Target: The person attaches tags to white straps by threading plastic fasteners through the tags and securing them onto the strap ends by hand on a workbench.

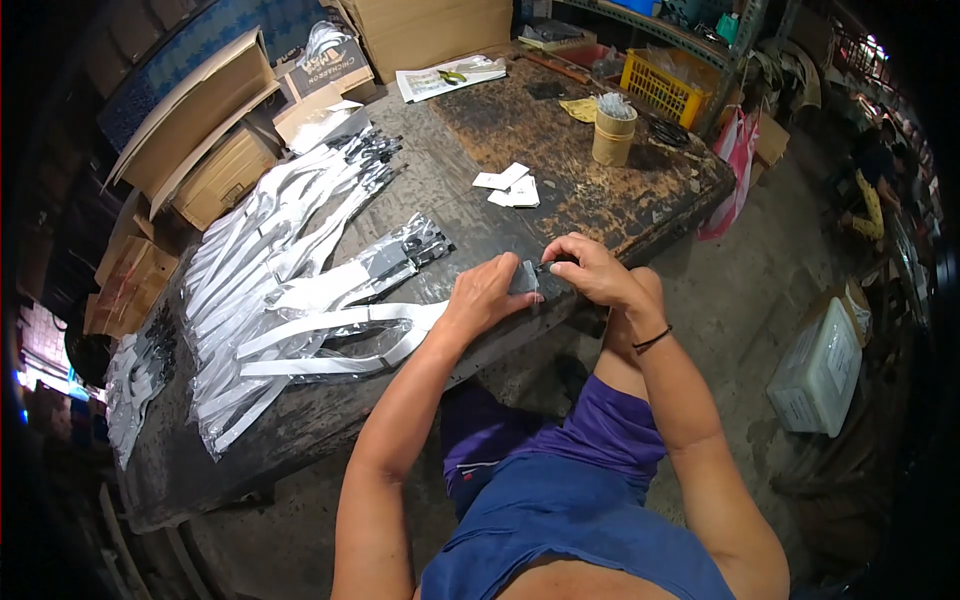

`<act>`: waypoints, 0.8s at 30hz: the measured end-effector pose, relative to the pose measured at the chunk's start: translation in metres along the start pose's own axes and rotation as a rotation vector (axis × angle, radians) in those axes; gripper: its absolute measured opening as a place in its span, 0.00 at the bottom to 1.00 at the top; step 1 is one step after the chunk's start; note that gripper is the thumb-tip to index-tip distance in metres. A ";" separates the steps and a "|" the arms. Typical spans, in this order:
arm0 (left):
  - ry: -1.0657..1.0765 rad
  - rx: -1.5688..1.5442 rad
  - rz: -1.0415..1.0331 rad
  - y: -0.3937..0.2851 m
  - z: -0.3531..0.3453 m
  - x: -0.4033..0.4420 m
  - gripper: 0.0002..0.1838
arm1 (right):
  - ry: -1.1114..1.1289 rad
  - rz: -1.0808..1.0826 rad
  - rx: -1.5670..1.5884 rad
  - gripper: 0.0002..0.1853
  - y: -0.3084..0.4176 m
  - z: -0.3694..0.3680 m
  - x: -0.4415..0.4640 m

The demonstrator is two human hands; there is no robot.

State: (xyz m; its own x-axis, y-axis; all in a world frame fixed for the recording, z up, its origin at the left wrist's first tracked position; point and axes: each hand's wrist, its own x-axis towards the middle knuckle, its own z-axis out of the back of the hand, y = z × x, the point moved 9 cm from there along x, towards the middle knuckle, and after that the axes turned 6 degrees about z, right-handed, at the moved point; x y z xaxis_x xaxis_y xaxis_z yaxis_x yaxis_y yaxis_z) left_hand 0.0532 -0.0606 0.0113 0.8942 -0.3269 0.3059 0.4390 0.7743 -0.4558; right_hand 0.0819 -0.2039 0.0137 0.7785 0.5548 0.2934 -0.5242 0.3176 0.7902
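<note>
Near the table's front edge, my left hand (487,292) is closed around the end of a white strap (345,318), where a dark piece in clear plastic (530,278) shows between thumb and fingers. The strap loops out to the left over the table. My right hand (598,272) pinches a small black part (545,266) right beside that end; its exact kind is hidden by the fingers. Beyond my left hand lies a bagged strap bundle (370,265) with black ends. Farther left spreads a large pile of white straps in clear bags (250,260).
White cards (513,190) lie on the worn table (440,150). Behind them stand a tan cylindrical container (614,137) and a yellow crate (665,88). Cardboard boxes (225,180) line the left side. A pink-and-white bag (740,165) hangs at the right corner, and a lidded plastic bin (820,370) sits on the floor.
</note>
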 end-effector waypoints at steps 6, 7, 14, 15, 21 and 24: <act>-0.146 0.025 -0.114 -0.004 0.013 -0.003 0.29 | -0.009 -0.330 0.310 0.12 -0.024 -0.006 -0.006; -0.123 -0.004 -0.080 0.001 0.012 -0.005 0.27 | -0.033 -0.381 0.380 0.13 -0.028 -0.006 -0.007; 0.322 -0.547 0.273 0.030 -0.010 -0.005 0.15 | -0.186 -0.006 0.181 0.16 0.013 0.016 0.008; 0.318 -0.544 0.274 0.031 -0.008 -0.003 0.15 | -0.185 -0.001 0.182 0.16 0.012 0.014 0.010; 0.375 -0.787 0.427 0.028 -0.002 -0.007 0.16 | -0.658 0.061 -0.100 0.12 0.043 0.038 -0.001; 0.373 -0.778 0.464 0.031 0.001 -0.009 0.18 | -0.565 0.318 -0.484 0.17 0.063 0.023 -0.004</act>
State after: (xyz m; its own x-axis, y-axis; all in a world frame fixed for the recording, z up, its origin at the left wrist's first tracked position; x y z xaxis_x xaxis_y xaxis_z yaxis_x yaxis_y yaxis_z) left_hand 0.0584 -0.0334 -0.0049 0.9042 -0.3344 -0.2656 -0.1472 0.3397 -0.9290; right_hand 0.0538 -0.2035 0.0745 0.5559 0.2436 0.7948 -0.7407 0.5791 0.3405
